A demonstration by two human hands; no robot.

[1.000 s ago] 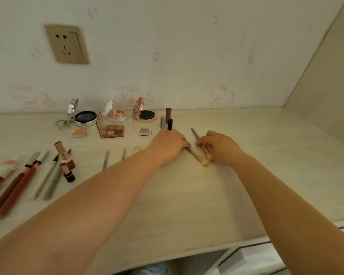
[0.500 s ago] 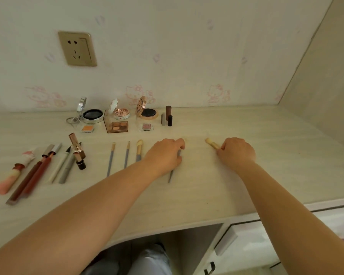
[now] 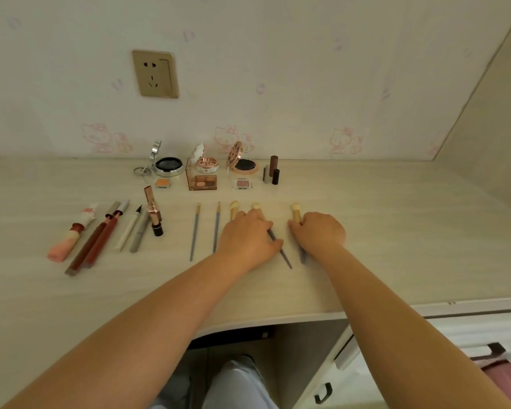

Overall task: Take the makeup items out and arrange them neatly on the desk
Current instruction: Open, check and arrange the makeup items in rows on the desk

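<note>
Makeup brushes lie in a row on the pale desk (image 3: 396, 237). Two thin grey ones, a brush (image 3: 194, 231) and a pencil-like one (image 3: 216, 227), lie left of my hands. My left hand (image 3: 250, 239) rests over a cream-tipped brush (image 3: 255, 206) whose grey handle (image 3: 283, 255) pokes out below the fingers; another cream-tipped brush (image 3: 233, 209) sits by its knuckles. My right hand (image 3: 320, 233) grips a third cream-tipped brush (image 3: 295, 212), its handle end showing below the palm.
Open compacts (image 3: 167, 166), small eyeshadow pans (image 3: 202, 183) and three short tubes (image 3: 273, 169) stand at the back by the wall. Lip pencils, pens and a lipstick (image 3: 154, 214) lie at the left. A wall socket (image 3: 155, 73) is above. Drawers (image 3: 484, 343) sit below right.
Both hands have turned their brushes so the tips point at the wall, in line with the row. The right hand's brush moved left, nearer the left hand. The camera tilted back.
</note>
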